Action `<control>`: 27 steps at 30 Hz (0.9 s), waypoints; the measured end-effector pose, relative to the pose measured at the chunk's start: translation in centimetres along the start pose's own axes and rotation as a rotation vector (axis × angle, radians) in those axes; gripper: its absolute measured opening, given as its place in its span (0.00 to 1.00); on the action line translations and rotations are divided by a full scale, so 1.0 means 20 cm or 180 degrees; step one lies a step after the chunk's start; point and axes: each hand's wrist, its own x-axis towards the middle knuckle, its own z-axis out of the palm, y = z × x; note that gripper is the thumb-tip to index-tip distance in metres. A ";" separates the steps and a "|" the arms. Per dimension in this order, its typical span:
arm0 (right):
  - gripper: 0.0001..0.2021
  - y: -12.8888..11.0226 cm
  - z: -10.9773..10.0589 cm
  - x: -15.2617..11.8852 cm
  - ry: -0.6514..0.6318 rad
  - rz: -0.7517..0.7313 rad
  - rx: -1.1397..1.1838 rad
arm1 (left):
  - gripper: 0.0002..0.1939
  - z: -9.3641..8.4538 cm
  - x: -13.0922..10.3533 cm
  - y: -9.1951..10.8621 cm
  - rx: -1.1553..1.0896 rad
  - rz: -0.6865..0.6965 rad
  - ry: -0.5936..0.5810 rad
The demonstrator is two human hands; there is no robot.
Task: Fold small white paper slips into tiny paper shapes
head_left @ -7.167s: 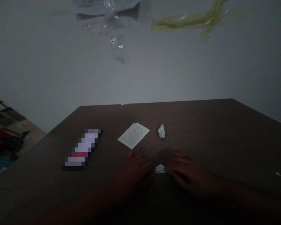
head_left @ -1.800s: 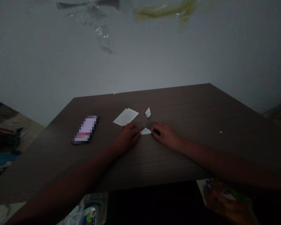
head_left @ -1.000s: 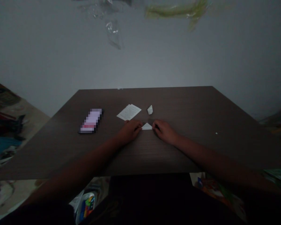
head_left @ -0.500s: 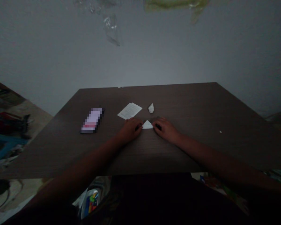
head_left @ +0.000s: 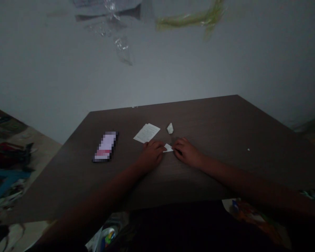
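Observation:
A small piece of folded paper (head_left: 168, 147) lies on the brown table, its pointed top facing away from me. My left hand (head_left: 152, 154) has its fingertips on the paper's left end. At the right end, my right hand (head_left: 185, 150) pinches the edge with curled fingers. Just beyond stands a small folded paper shape (head_left: 170, 128), pale and angular. Sheets of printed paper (head_left: 147, 133) lie flat beyond my left hand, one slightly offset over another.
A phone (head_left: 105, 146) with a lit, blurred screen lies to the left on the table (head_left: 204, 119). A tiny white scrap (head_left: 248, 149) is far right. The wall (head_left: 173, 70) rises behind the table, with tape and plastic stuck on it.
My left hand has shifted over the paper's left side, so less of the paper shows between my hands. The whole view has tilted, and the table sits lower in it.

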 end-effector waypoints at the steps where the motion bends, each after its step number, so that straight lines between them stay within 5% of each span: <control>1: 0.09 0.00 0.00 0.00 -0.0002 0.0018 -0.0008 | 0.19 0.00 0.00 0.00 -0.0013 0.0056 -0.0027; 27: 0.08 -0.06 -0.07 -0.03 -0.0006 0.0360 -0.0238 | 0.08 -0.05 -0.01 0.03 -0.0310 0.0265 -0.0274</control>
